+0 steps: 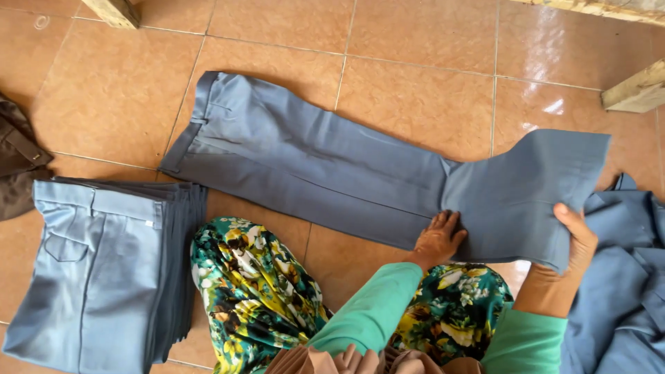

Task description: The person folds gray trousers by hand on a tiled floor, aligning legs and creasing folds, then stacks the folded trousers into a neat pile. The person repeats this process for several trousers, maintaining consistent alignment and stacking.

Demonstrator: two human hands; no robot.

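Trousers: grey-blue trousers [312, 163] lay flat on the tiled floor [415, 97], waistband far from the person.
Left hand [438, 239]: pressed open-palmed on the trouser leg.
Right hand [575, 239]: gripped the lifted hem.
Stack: folded trousers [104, 270] lay beside the waistband end.

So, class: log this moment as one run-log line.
left hand: pressing flat on long grey-blue trousers | right hand: lifting their leg end | folded grey-blue trouser stack: on tiled floor

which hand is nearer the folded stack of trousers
Left. The left hand presses flat on the spread trousers, on the side toward the folded stack. The right hand holds up their leg end, farther away.
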